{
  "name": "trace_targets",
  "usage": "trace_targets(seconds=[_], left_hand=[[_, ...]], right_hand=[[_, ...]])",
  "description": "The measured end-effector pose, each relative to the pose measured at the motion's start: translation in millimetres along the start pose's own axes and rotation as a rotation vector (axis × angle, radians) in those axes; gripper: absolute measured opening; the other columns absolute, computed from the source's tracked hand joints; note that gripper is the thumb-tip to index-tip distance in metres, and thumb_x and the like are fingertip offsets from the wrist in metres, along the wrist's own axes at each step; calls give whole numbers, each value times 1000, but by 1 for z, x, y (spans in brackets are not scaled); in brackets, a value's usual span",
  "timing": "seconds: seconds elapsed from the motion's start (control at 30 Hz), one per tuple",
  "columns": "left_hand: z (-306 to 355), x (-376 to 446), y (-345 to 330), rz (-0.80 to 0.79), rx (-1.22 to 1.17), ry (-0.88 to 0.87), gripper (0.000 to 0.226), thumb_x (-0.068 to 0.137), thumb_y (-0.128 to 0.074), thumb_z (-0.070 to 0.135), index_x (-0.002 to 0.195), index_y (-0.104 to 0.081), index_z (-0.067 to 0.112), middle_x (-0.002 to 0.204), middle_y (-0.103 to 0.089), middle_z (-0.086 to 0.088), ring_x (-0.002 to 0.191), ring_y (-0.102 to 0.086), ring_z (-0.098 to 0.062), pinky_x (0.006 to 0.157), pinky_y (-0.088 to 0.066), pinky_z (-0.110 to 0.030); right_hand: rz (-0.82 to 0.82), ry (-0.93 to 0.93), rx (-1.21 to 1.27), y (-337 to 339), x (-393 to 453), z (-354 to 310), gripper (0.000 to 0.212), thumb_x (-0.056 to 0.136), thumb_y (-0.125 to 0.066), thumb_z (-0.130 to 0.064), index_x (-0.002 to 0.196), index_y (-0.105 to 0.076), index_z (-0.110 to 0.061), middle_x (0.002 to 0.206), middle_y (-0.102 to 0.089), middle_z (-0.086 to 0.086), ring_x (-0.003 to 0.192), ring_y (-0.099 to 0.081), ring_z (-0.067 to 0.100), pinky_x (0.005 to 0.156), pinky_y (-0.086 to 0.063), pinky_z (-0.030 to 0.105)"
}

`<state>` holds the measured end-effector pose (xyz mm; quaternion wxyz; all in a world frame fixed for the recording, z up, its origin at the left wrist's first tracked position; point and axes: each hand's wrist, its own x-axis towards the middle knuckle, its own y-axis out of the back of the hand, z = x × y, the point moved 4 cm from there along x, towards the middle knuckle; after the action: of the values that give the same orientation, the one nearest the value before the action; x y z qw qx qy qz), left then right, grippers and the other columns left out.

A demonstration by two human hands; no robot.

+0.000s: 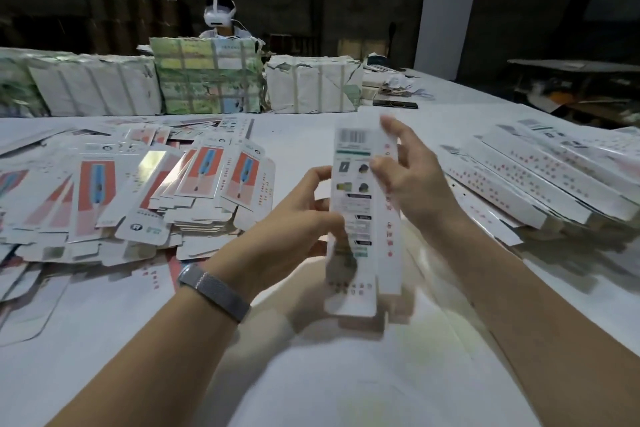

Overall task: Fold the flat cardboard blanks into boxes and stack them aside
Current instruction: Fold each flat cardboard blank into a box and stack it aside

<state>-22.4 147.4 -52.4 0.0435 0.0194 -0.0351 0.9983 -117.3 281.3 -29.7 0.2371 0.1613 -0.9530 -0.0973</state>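
While my left hand [304,215] grips the long white printed cardboard box [363,218] upright above the white bench [311,385], my right hand [405,173] pinches its upper edge, likely squaring it.

Glossy printed cardboard blanks [145,191] lie on a smooth white table [311,374].

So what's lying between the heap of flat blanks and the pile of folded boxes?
In the head view, bare table at the back; nearer, both hands, left hand and right hand, holding a box.
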Motion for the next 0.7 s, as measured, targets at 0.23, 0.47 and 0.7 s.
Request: trace_targets(seconds=[0.23, 0.47, 0.7], left_hand=[[-1, 1, -3, 107, -184, -153, 48, 101, -37, 9, 128, -50, 47, 105, -75, 1, 81, -74, -20, 68, -61, -38], [-2, -5, -4, 73, -222, -73, 51, 104, -25, 59, 132, -57, 32, 102, -77, -3, 90, -76, -31, 68, -62, -36], [-4, -6, -9, 56, -188, -1, 52, 106, -26, 55, 114, -67, 23, 104, -76, -13, 83, -75, -35, 68, -62, -38]], right_hand=[[-255, 92, -254, -19, -10, 0, 55, 99, -49, -28, 144, -31, -52, 104, -67, -14, 82, -70, 12, 71, -58, 27], [-89, 207, -362, -10, -6, -7, 37, 94, -65, -33, 130, -61, -39, 94, -57, -3, 82, -58, 14, 73, -49, 24], [-25, 143, -151, -8, -5, -13, 14, 93, -68, -30, 88, -66, -16, 74, -62, 7, 56, -55, -1, 50, -45, 12]])
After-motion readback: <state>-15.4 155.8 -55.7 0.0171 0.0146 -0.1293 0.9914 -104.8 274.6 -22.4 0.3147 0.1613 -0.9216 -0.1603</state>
